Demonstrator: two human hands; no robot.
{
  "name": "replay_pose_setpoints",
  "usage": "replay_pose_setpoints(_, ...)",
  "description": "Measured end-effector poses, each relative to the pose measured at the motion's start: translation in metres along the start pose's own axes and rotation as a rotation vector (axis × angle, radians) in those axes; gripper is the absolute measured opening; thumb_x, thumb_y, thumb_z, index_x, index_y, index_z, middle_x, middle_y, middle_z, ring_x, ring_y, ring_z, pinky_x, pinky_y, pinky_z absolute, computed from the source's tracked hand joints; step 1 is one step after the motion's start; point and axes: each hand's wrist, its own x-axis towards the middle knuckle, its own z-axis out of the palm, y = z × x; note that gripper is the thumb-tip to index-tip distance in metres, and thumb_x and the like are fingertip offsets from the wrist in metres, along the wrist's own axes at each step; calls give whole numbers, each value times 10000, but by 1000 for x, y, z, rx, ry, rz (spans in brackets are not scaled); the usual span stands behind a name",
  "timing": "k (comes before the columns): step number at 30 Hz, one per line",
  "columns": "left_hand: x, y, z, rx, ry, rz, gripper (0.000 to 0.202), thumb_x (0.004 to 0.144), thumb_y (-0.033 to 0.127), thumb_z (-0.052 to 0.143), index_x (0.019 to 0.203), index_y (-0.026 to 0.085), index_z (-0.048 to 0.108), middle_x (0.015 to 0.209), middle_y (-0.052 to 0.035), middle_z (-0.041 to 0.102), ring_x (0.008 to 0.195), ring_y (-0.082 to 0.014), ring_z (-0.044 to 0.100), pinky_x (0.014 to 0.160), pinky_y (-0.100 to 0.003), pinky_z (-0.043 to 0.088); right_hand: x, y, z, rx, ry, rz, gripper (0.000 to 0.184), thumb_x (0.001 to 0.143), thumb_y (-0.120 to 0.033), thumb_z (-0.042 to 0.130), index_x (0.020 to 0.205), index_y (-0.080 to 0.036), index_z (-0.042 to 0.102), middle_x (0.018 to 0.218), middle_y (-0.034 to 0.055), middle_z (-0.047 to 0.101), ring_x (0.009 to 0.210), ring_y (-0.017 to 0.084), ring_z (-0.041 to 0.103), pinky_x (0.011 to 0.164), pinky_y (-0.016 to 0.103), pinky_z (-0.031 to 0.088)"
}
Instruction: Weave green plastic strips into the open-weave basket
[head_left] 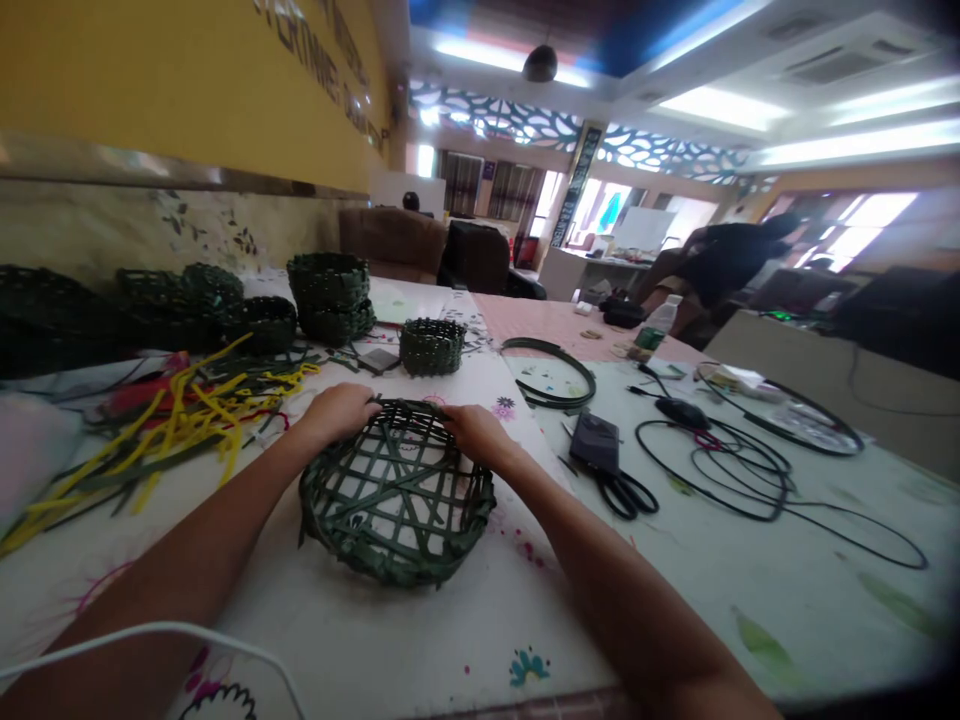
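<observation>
A round, shallow woven basket (405, 490) of dark green strips sits on the floral tablecloth in front of me. Through its open lattice bottom the white cloth shows. My left hand (341, 411) grips the far rim at the left, fingers curled over the edge. On the same rim, farther right, my right hand (476, 434) is closed round the weave, its fingertips partly hidden. Beyond the basket stands a small green woven basket (432, 346), apart from both hands.
Loose yellow strips (199, 410) and stacked green baskets (330, 295) lie left. At right are scissors (626, 493), a dark flat box (595, 442), a coiled green strip (559, 403), a computer mouse (681, 412) with cable, and a bottle (658, 325). A person (731, 260) bends over in the background.
</observation>
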Motion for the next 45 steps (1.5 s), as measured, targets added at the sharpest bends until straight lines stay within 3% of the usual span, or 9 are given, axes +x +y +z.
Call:
replay_pose_setpoints(6, -2, 2, -1, 0, -5, -17, 448, 905, 422, 393, 1049, 174, 737, 1119, -180, 732, 1023, -338, 679, 847, -402, 506, 4, -1, 1, -110, -20, -75, 500, 950, -214, 526, 1446, -166, 480, 1372, 167, 621, 1215, 278, 624, 1002, 363, 471)
replay_pose_setpoints(16, 4, 2, 3, -70, -21, -67, 454, 900, 422, 409, 1045, 153, 744, 1143, -191, 727, 1056, -343, 674, 885, -392, 504, 9, 5, 9, -179, -81, -173, 595, 912, -96, 489, 1494, -205, 436, 1417, 121, 598, 1264, 283, 599, 1064, 404, 463)
replay_pose_setpoints(21, -1, -1, 1, -132, -4, -74, 485, 885, 431, 433, 1203, 190, 710, 1271, -154, 694, 1143, -339, 649, 953, -398, 488, 3, 8, 0, 192, -47, -147, 553, 959, -219, 508, 1503, -153, 436, 1488, 131, 527, 1366, 248, 512, 1157, 398, 379)
replay_pose_setpoints(24, -8, -7, -2, -168, 7, -73, 568, 867, 398, 456, 1389, 221, 591, 1409, -115, 615, 1244, -312, 601, 1016, -377, 460, -6, 16, -12, 460, 54, -41, 568, 984, -346, 494, 1514, -156, 421, 1437, 135, 578, 1300, 231, 570, 1139, 422, 397)
replay_pose_setpoints(28, -19, -15, -11, -226, -77, -35, 531, 762, 397, 575, 1240, 210, 713, 1229, -108, 727, 1103, -303, 681, 934, -334, 512, -18, 28, -20, 528, 43, 34, 556, 905, -391, 622, 1419, -188, 559, 1447, 126, 570, 1301, 263, 564, 1148, 466, 379)
replay_pose_setpoints(30, -25, -16, -14, -263, -106, -2, 563, 749, 459, 603, 1242, 211, 712, 1170, -105, 750, 1034, -293, 705, 893, -326, 531, -21, 31, -19, 526, 10, 46, 563, 842, -325, 692, 1385, -211, 596, 1419, 106, 599, 1274, 267, 580, 1141, 468, 387)
replay_pose_setpoints(35, -31, -5, -12, -415, 60, 64, 784, 813, 555, 520, 1476, 137, 490, 1473, -144, 549, 1168, -276, 660, 969, -318, 511, -19, 28, -15, 563, 19, 3, 533, 768, -76, 582, 1278, -191, 687, 1141, 46, 743, 993, 205, 677, 1000, 394, 498)
replay_pose_setpoints(40, -30, 8, -4, -329, 52, 139, 598, 860, 397, 476, 1408, 181, 582, 1406, -88, 620, 1266, -263, 600, 1072, -314, 431, -15, 30, -8, 718, -39, 18, 570, 761, -117, 589, 1322, -195, 661, 1043, 22, 756, 804, 145, 652, 823, 295, 538)
replay_pose_setpoints(45, -29, 9, -3, -274, -10, 147, 513, 852, 309, 461, 1294, 163, 677, 1300, -120, 690, 1180, -295, 645, 1032, -361, 461, -14, 33, -3, 688, -90, 10, 567, 755, -88, 558, 1294, -211, 683, 1086, 3, 755, 843, 145, 663, 861, 283, 531)
